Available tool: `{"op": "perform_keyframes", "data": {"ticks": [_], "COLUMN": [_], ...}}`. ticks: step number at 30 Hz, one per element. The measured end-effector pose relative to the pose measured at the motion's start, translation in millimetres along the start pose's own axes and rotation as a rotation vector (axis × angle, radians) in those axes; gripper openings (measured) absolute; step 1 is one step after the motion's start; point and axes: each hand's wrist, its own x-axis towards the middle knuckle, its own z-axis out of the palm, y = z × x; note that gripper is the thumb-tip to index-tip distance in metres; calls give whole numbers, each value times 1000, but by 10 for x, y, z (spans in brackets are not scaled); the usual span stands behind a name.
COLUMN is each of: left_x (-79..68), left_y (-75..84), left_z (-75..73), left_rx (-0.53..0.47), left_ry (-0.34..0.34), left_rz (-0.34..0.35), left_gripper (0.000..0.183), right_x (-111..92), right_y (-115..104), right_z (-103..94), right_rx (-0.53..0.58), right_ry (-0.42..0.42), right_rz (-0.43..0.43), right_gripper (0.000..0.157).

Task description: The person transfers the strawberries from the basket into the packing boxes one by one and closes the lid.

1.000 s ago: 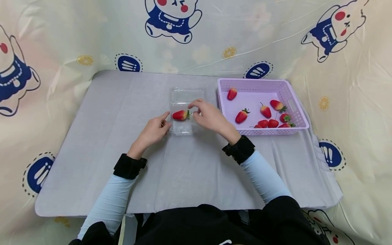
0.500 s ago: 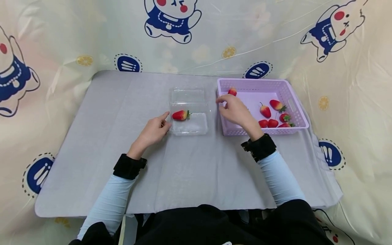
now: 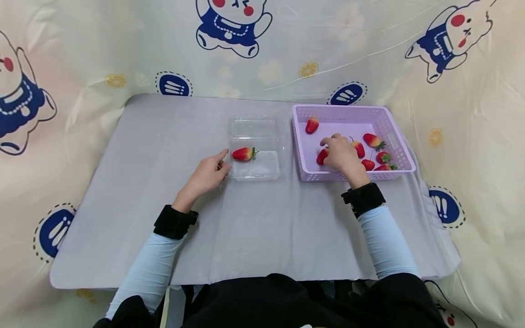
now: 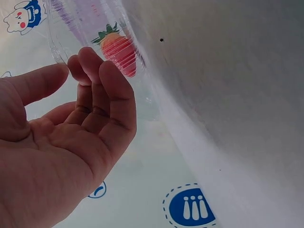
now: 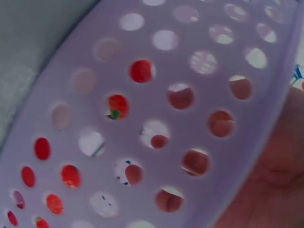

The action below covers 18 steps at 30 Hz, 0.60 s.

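Note:
A clear plastic clamshell box (image 3: 256, 172) lies with its lid back on the grey table, holding one red strawberry (image 3: 244, 154) with green leaves. My left hand (image 3: 207, 173) touches the box's left edge with index finger and thumb. In the left wrist view, the other fingers (image 4: 114, 80) bend loosely near the box wall. My right hand (image 3: 342, 155) reaches into the purple basket (image 3: 301, 175), bent fingers beside a strawberry (image 3: 321, 157) that it partly covers. Through the basket's holes in the right wrist view, fingers (image 5: 194, 161) show near red fruit; contact is unclear.
Several more fruits lie in the basket, among them a strawberry (image 3: 312, 125) at its back left and a cherry-like fruit (image 3: 368, 164) near the front wall. A patterned cloth (image 3: 270, 50) hangs behind the grey table (image 3: 262, 237).
My right hand has moved right, from beside the strawberry in the clear box, over the basket's left wall and down into the basket. The left hand keeps its place at the box.

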Motion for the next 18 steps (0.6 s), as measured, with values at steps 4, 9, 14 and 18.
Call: {"op": "perform_keyframes", "data": {"ticks": [4,9,14,18], "left_x": [-5,-16,-9,2], "left_y": [0,-4,21,28], "left_z": [7,12,9,4], "left_rx": [-8,-6,-13,-10], "left_ry": [3,1,-2,-7], "left_rz": [2,-8,-9,-5], "left_gripper": [60,60,60,61], "right_x": [30,64,66,50], "right_y": [41,56,46,51], "right_z": [44,117,132,126], "right_rx": [9,8,16,36], "right_ry": [-24,-18,-19,-13], "right_rz": [26,32,24,39], "right_gripper": [48,44,47,47]}}
